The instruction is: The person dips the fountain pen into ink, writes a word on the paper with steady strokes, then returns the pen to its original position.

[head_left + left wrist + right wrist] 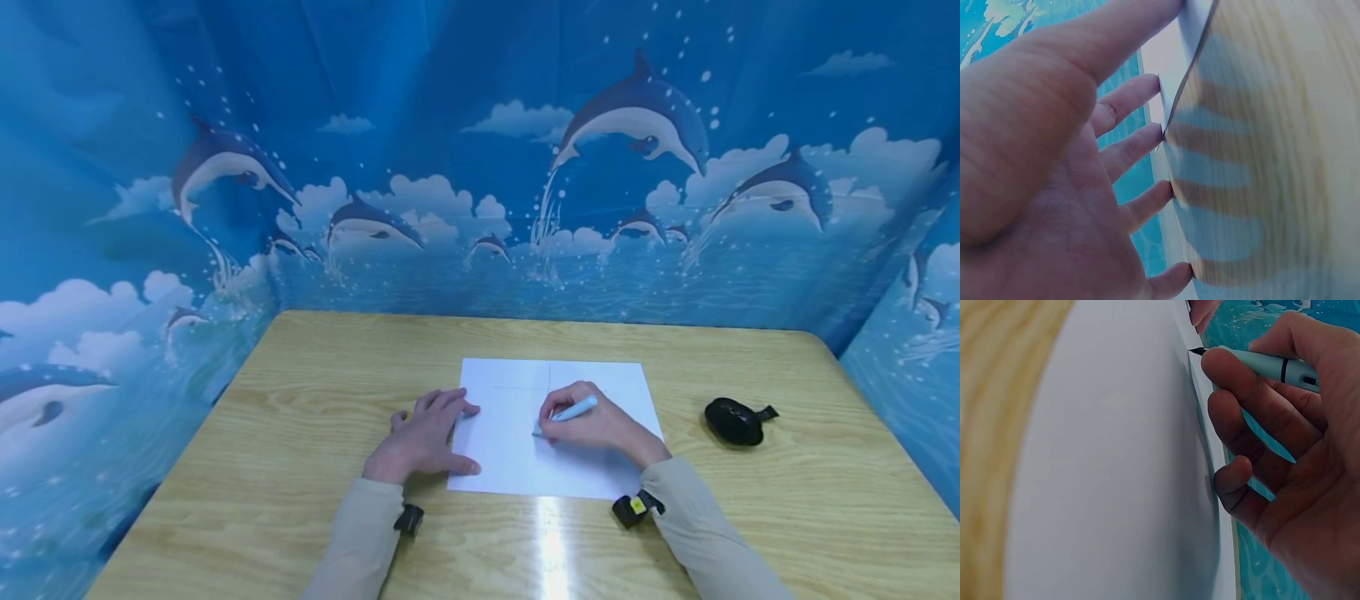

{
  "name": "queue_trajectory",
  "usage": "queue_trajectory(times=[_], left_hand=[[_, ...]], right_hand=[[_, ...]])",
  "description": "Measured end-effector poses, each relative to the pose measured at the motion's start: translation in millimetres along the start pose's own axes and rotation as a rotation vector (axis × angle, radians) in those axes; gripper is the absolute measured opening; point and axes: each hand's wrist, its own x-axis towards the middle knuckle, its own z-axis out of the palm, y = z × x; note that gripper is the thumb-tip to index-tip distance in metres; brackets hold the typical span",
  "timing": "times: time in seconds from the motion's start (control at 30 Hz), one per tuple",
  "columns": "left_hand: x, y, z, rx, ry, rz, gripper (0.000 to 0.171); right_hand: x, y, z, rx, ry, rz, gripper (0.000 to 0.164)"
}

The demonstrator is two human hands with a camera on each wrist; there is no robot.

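Note:
A sheet of white paper (pixel 498 450) lies on the wooden table, with a faint horizontal line and a vertical line across its upper part. My right hand (pixel 588 421) pinches a light blue fountain pen (pixel 576 410) between thumb and fingers. In the right wrist view the pen's dark nib (pixel 1197 351) points at the paper, at or very near its surface. My left hand (pixel 423 437) rests with spread fingers at the paper's left edge, thumb and some fingertips on the sheet, the others on the wood. The left wrist view shows those fingertips (pixel 1159 132) pressing down.
To the right of the paper sits a shiny black rounded object (pixel 735 422) with a short tab. The wooden table (pixel 322 358) reaches back to a blue dolphin-printed curtain (pixel 450 167). Black wrist cameras sit at both sleeve cuffs.

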Motion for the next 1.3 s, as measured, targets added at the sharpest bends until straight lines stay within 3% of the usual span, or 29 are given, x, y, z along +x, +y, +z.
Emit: queue_trajectory(times=[1.3], left_hand=[[1.0,2.3,0.2,0.01,0.003,-0.03,0.079]], right_hand=[[-1.7,-11.2,18.1,0.017,-0.062,-0.064,0.008]])
